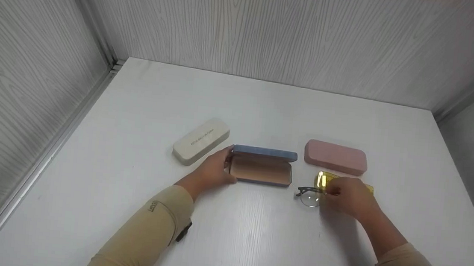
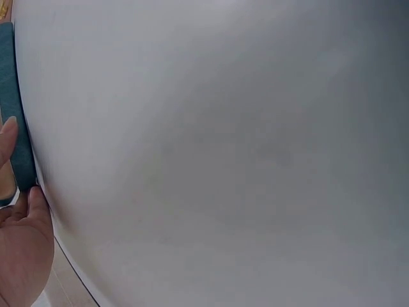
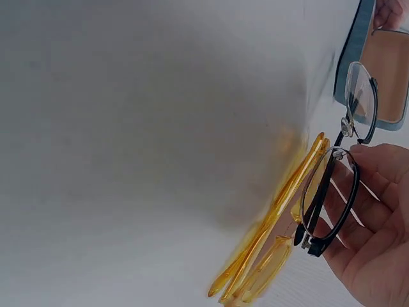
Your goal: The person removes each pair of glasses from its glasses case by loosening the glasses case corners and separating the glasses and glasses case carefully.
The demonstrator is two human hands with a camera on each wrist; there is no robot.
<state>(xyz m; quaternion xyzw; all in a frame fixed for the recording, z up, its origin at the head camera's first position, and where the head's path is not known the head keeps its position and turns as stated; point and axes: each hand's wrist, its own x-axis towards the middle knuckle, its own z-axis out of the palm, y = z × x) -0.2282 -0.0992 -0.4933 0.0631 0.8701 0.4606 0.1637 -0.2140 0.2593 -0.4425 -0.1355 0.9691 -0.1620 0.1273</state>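
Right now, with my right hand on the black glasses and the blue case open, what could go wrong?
1. The right hand pinches the black glasses by one rim only, so they could twist or slip as they lift.
2. The yellow glasses lie right against them; the frames might snag and drag along.
3. The left hand holds just the left end of the open blue case, which could still slide or pivot on the smooth white table.
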